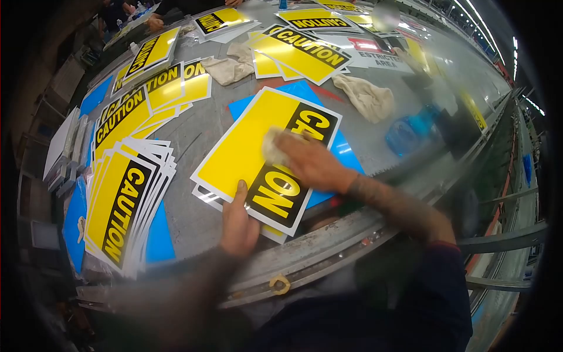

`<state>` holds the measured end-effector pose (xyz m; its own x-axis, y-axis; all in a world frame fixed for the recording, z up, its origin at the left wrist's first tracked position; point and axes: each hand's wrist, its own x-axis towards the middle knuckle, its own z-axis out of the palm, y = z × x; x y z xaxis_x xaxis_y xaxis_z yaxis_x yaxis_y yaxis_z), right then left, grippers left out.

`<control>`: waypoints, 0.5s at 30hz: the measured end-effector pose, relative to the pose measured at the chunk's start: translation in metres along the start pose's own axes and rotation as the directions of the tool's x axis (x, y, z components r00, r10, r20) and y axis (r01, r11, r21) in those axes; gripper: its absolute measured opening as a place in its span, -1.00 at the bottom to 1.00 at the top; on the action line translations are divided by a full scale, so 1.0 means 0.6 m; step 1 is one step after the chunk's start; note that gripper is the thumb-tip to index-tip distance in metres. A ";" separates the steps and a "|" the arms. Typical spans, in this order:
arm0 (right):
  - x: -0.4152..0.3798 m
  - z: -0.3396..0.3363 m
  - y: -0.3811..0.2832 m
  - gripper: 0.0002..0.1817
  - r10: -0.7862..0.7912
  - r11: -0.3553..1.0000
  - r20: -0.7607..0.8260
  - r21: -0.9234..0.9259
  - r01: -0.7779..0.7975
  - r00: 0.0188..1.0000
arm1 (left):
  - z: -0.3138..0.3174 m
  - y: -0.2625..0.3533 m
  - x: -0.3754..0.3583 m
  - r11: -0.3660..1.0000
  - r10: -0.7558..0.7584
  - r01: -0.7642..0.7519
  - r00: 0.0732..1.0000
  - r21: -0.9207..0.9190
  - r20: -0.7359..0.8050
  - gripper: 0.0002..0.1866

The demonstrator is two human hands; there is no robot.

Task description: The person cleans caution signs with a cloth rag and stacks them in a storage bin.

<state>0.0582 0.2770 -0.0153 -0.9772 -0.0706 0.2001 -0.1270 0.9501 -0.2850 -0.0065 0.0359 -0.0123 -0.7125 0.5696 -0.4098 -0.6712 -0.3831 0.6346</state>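
"While the left hand (pixel 239 229) pinches the caution sign (pixel 234 144) by its near edge, what's the right hand (pixel 314 164) doing?"

"Its grip presses a pale cloth (pixel 274 146) (rather blurred) against the sign's face."

"And underneath?"

"More signs (pixel 211 197) and a blue sheet (pixel 347 151), on the worktop (pixel 190 132)."

Partly hidden by R hand (pixel 314 164) & cloth (pixel 274 148), both motion-blurred: mid letters of CAUTION on top sign (pixel 231 141). Out of view beneath same sign: most of L hand (pixel 237 229) fingers, excl. thumb; also most of lower sheets (pixel 208 198), incl. no. of sheets. Blurred: L forearm (pixel 196 281); blue bottle (pixel 402 136) at R, contents n/a. Cut off at top edge: co-worker (pixel 176 7), approx. all but arms & hands. Too small or blurred to ID: items on far L counter (pixel 132 38).
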 end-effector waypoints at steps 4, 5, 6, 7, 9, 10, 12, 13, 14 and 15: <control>0.018 -0.013 0.170 -0.55 0.060 0.950 -0.238 -0.285 -0.129 0.969 | 0.004 0.001 -0.004 0.996 -0.016 0.022 0.998 -0.092 0.068 -0.58; 0.003 -0.019 0.205 -0.64 -0.082 0.875 -0.122 -0.484 0.013 0.989 | 0.003 0.003 -0.006 0.995 -0.017 0.024 0.997 -0.096 0.072 -0.59; 0.001 -0.010 0.218 -0.60 -0.088 0.894 -0.182 -0.448 -0.003 0.979 | -0.003 0.006 -0.006 0.995 0.090 -0.088 0.995 -0.042 0.052 -0.55; -0.003 0.000 0.232 -0.56 -0.093 0.912 -0.242 -0.410 -0.015 0.966 | -0.002 0.025 -0.017 0.987 0.159 -0.159 0.987 -0.007 0.019 -0.52; 0.002 0.001 0.227 -0.53 0.149 0.984 -0.391 -0.032 -0.176 0.908 | -0.036 0.080 -0.031 0.925 0.322 -0.334 0.942 0.180 0.095 -0.48; -0.001 -0.007 0.210 -0.53 0.127 0.987 -0.394 -0.040 -0.155 0.910 | -0.047 0.128 -0.052 0.889 0.408 -0.403 0.913 0.219 0.022 -0.48; 0.002 -0.037 0.180 -0.52 0.145 0.985 -0.359 -0.040 -0.170 0.922 | -0.103 0.238 -0.092 0.789 0.557 -0.488 0.824 0.372 -0.101 -0.50; 0.006 -0.049 0.163 -0.51 0.180 0.979 -0.324 -0.031 -0.200 0.929 | -0.149 0.292 -0.103 0.716 0.630 -0.502 0.764 0.485 -0.139 -0.52; 0.006 -0.052 0.158 -0.51 0.216 0.972 -0.298 -0.026 -0.234 0.930 | -0.186 0.343 -0.114 0.631 0.724 -0.575 0.677 0.521 -0.130 -0.57; 0.007 -0.049 0.167 -0.50 0.215 0.973 -0.305 -0.010 -0.229 0.928 | -0.225 0.394 -0.128 0.537 0.792 -0.600 0.600 0.593 -0.110 -0.52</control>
<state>0.0464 0.3808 -0.0152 -0.8822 0.2315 0.4101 0.1016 0.9439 -0.3142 -0.1377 -0.1967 0.0806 -0.9819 -0.0417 0.1847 0.1884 -0.1162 0.9752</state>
